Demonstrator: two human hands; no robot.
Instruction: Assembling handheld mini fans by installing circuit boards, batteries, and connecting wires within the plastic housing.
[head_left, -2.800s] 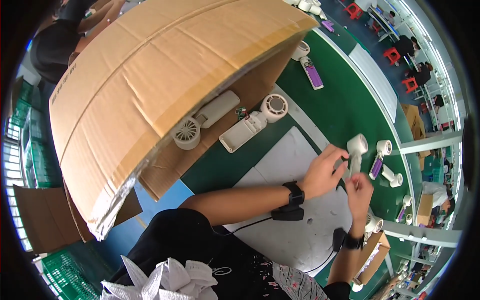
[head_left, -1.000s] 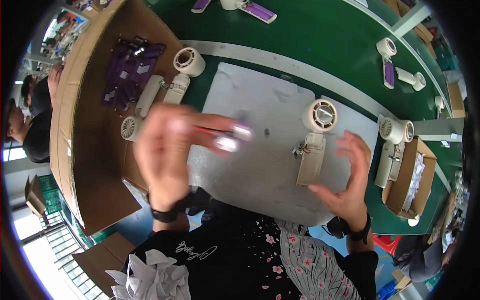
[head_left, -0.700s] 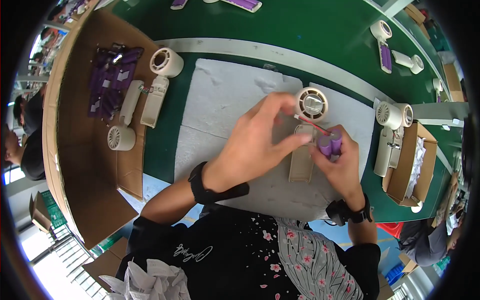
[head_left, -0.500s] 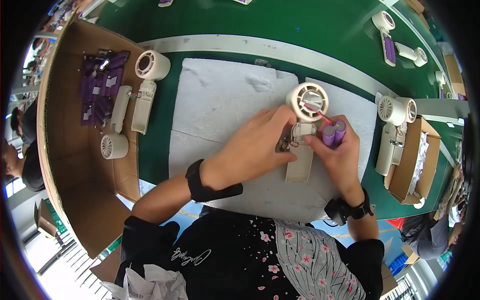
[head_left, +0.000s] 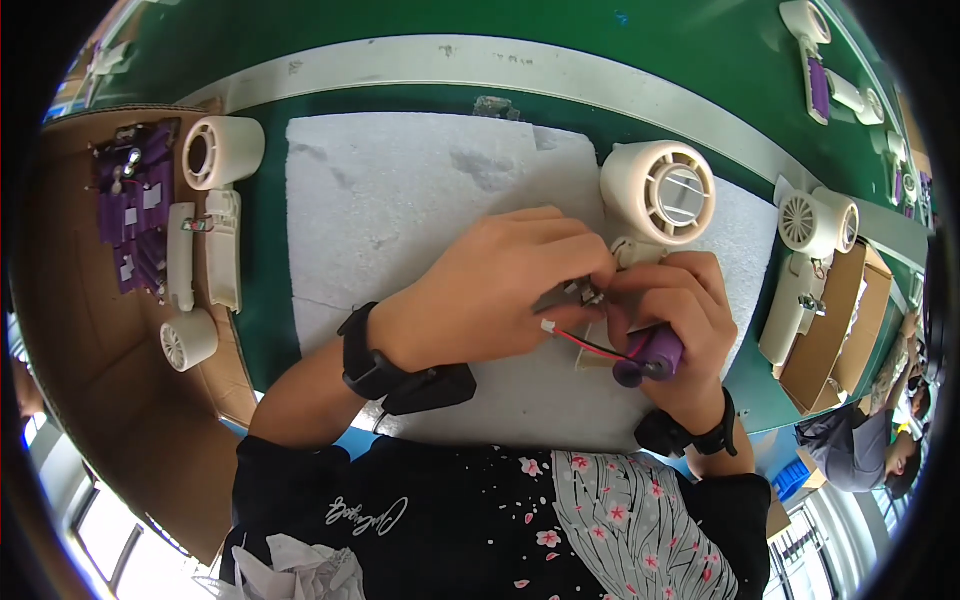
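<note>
A cream handheld fan point(head_left: 658, 195) lies on the white foam sheet point(head_left: 380, 210), its open handle mostly hidden under my hands. My left hand point(head_left: 500, 285) is closed, pinching a small dark circuit board point(head_left: 578, 292) beside the fan's neck. Curled round a purple battery pack point(head_left: 657, 355), my right hand point(head_left: 685, 305) has its thumb and forefinger close to the left fingertips. From the pack a red and black lead runs left to a white connector point(head_left: 548, 327), just below the board. What the right fingertips touch is hidden.
On the left, a cardboard box point(head_left: 90, 360) holds purple battery packs point(head_left: 140, 200); fan parts point(head_left: 222, 150) lie by its right side. More fan pieces point(head_left: 800, 220) and a small carton point(head_left: 835, 330) stand on the right. A pale rail point(head_left: 480, 65) crosses the green bench point(head_left: 400, 25).
The battery pack has tipped downward in my right hand, and its lead now points left. Both hands have come together at the fan's neck. My view has shifted.
</note>
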